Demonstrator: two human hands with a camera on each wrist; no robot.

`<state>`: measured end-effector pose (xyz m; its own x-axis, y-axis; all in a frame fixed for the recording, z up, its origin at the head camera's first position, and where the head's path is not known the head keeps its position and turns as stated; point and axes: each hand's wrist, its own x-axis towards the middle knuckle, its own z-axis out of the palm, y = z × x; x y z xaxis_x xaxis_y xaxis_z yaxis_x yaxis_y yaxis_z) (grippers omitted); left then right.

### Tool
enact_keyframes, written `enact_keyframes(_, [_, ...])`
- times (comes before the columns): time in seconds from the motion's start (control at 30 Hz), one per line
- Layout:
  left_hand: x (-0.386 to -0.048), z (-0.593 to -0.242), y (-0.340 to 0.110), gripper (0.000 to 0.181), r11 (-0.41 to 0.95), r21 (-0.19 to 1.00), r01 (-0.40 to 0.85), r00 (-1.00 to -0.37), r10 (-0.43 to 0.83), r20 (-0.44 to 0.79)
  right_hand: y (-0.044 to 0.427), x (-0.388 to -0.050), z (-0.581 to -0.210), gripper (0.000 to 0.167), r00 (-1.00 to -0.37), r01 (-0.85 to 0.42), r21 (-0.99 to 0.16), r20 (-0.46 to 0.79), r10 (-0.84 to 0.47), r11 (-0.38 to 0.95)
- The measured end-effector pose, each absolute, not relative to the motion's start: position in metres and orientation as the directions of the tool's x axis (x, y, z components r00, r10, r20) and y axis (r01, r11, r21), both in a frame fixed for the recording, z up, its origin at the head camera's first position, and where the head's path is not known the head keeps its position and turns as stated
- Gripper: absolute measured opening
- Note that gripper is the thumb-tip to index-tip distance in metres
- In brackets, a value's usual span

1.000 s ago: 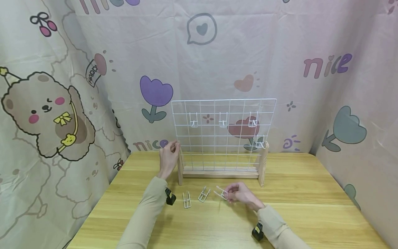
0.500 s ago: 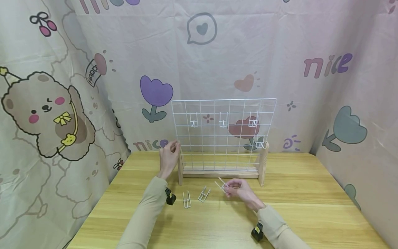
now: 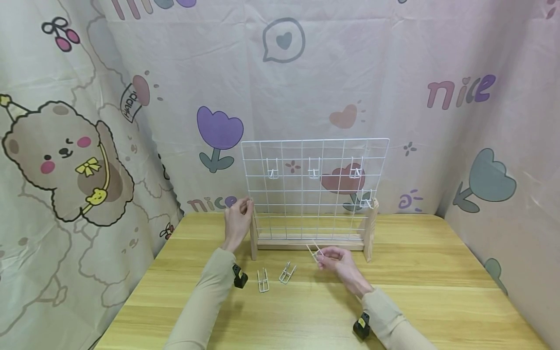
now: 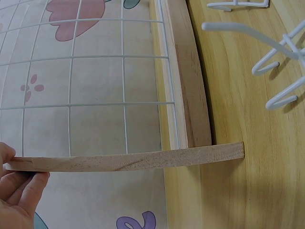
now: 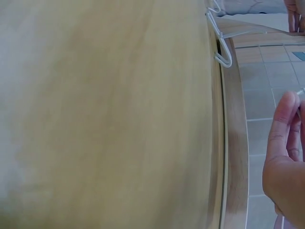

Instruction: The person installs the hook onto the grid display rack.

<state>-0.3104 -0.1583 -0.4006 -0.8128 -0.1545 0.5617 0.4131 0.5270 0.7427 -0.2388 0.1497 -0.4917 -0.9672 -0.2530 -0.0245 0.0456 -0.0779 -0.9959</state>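
Note:
A white wire grid rack (image 3: 302,190) stands upright in a wooden frame (image 3: 306,246). My left hand (image 3: 237,221) grips the top of the left wooden side post (image 4: 143,160), fingers and thumb on either side of it in the left wrist view. With thumb and fingers, my right hand (image 3: 341,266) pinches a white wire hook (image 3: 314,252) in front of the frame's base, its prongs pointing up and left, apart from the grid. In the right wrist view that right hand (image 5: 286,148) hides most of the hook.
Two more hooks, a left one (image 3: 263,282) and a right one (image 3: 287,273), lie on the wooden table (image 3: 297,321). Several hooks hang on the grid: three in an upper row, including a middle one (image 3: 313,173), and a lower one (image 3: 366,203) at the right. A printed curtain (image 3: 288,87) hangs behind.
My right hand has lifted the hook a little, away from me toward the rack's base, and its prongs point more upward. The left hand has stayed on the post.

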Motion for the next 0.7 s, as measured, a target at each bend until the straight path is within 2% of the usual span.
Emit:
enact_keyframes(0.23, [-0.309,-0.4,-0.158,0.032,0.524,0.744,0.414,-0.814,-0.153,0.561,0.148,-0.241,-0.488,0.033,-0.984,0.02,-0.988,0.008,-0.179,-0.152])
enact_keyframes(0.7, [-0.311,-0.4,-0.159,0.031,0.531,0.74,0.414,-0.81,-0.157,0.565,0.143,-0.245,-0.477,0.019,-0.996,-0.046,-0.946,0.069,-0.06,-0.322])
